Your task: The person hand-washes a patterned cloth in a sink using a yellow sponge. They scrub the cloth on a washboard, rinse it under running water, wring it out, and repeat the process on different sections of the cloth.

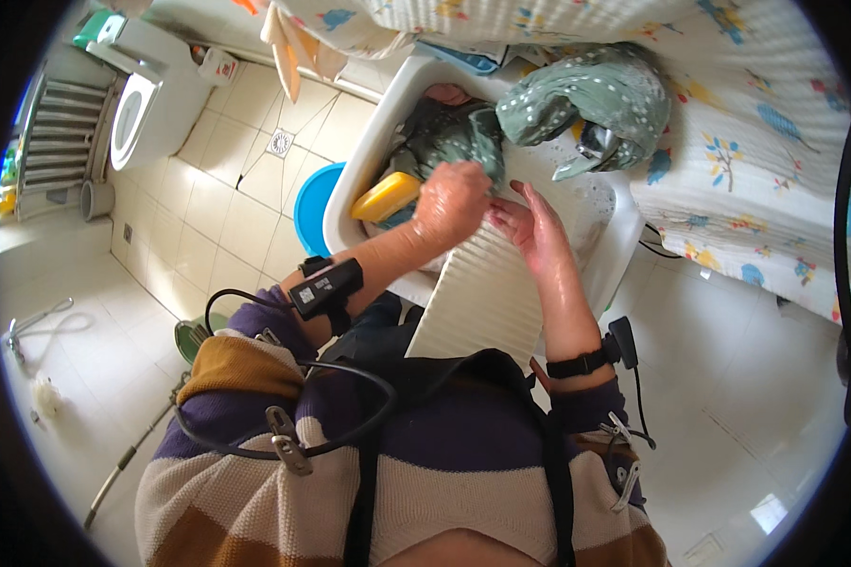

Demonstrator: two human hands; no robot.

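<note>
My left hand (455, 197) is wet and curled, knuckles up, above the top of a cream ribbed washboard (489, 283). Green patterned wet cloth (461, 142) lies just beyond it; whether the fingers grip any of that cloth is hidden. Close by on the right, my right hand (535, 230) is turned partly palm up, thumb apart, its fingertips near my left hand. No object shows in it. A yellow bar of soap (386, 197) rests at the left side of the white tub (354, 152), near my left wrist. The washboard slopes from inside the tub toward my lap.
A bunched green dotted cloth (585, 106) lies over the tub's far right. Suds (599, 195) show below it. A blue basin (315, 209) stands left of the tub. A bird-patterned curtain (737, 142) hangs beyond and right. Further left are a toilet (131, 117) and a floor drain (279, 142).
</note>
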